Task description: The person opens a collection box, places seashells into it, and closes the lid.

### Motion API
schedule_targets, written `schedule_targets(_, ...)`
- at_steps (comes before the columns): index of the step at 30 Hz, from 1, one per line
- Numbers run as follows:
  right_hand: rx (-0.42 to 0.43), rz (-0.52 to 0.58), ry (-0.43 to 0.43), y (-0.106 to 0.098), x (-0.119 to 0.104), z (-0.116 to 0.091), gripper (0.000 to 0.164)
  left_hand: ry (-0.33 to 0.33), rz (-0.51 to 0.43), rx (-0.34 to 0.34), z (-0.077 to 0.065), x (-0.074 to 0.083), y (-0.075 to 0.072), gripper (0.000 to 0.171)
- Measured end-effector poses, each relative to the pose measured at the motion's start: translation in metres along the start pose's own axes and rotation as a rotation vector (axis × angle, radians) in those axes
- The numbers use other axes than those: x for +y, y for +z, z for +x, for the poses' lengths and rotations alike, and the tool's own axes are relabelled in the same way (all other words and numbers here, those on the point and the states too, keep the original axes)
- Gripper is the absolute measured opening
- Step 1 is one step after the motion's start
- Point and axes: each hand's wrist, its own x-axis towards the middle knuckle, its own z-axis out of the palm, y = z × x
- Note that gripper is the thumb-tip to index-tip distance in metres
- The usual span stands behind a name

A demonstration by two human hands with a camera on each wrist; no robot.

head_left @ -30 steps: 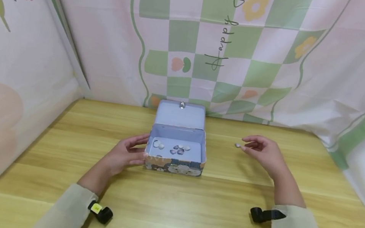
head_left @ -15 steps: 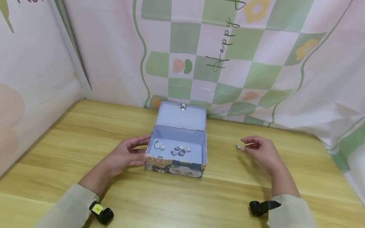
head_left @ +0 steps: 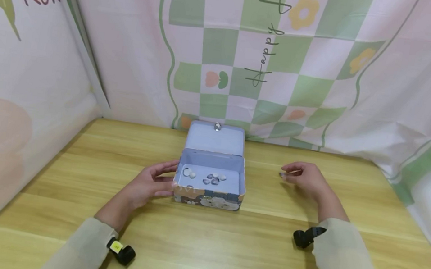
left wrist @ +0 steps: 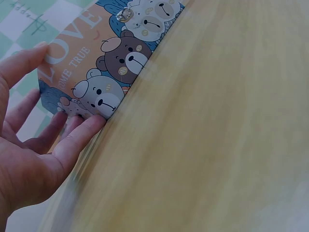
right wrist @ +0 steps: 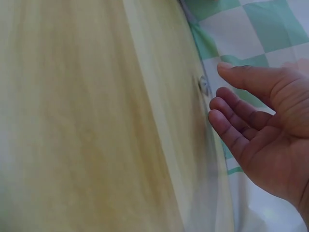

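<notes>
A tin box [head_left: 209,198] with bear prints and LOVE lettering stands with its hinged lid [head_left: 216,138] up. Several small shells [head_left: 215,181] lie on its pale lavender floor, a whitish pair [head_left: 189,173] among them at the left. My left hand [head_left: 152,182] rests its thumb and outstretched fingertips against the box's left end and front corner. To the right of the box, my right hand [head_left: 304,179] is low over the table, fingertips right at a single small shell [head_left: 281,174]. In the right wrist view this shell [right wrist: 203,86] sits just beyond my parted thumb and fingers.
The wooden table [head_left: 200,250] reaches back to a hanging checkered cloth [head_left: 249,66], with the lid close before it. More printed cloth [head_left: 24,64] walls off the left side. A black strap-on camera [head_left: 124,253] is worn at my left cuff, another [head_left: 304,238] at my right.
My right hand has moved left and closer to the loose shell, its forearm shifting forward. The left hand stays at the box. The whole scene drifts slightly as the head view tilts.
</notes>
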Motion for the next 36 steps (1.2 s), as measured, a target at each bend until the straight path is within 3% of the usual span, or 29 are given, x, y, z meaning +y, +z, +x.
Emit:
schedule_targets(18,-0.05,-0.087,-0.002,0.003,0.008,0.013,0.033,0.004,0.011,0.007,0.001,-0.001,0.0,0.076)
schedule_targets(36,-0.035,-0.048,-0.022,0.006,0.007,0.013,0.024,-0.007,0.0,0.006,0.001,0.001,0.001,0.076)
